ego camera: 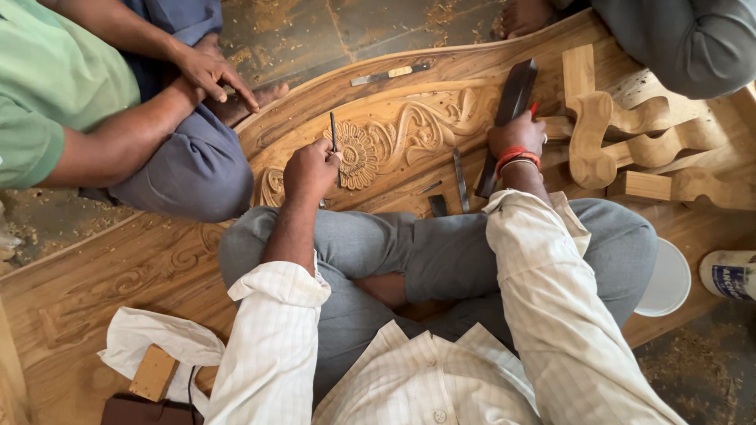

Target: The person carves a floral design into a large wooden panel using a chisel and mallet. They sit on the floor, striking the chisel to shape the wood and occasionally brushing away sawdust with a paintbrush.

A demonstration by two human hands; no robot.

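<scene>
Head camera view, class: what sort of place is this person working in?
Probably a woodcarving workshop: a carved wooden panel on the floor, a chisel in the left hand, a dark mallet in the right hand.

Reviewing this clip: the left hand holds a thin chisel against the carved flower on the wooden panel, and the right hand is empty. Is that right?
Not quite. In the head view the right hand is not empty; it grips a dark flat mallet-like tool. The left hand does hold the thin chisel at the carved flower.

A carved wooden panel (157, 260) lies on the dusty floor (299, 35) — spare chisels (459, 179), curved wooden pieces (630, 134) and a white cloth (157, 338) rest on it.
</scene>
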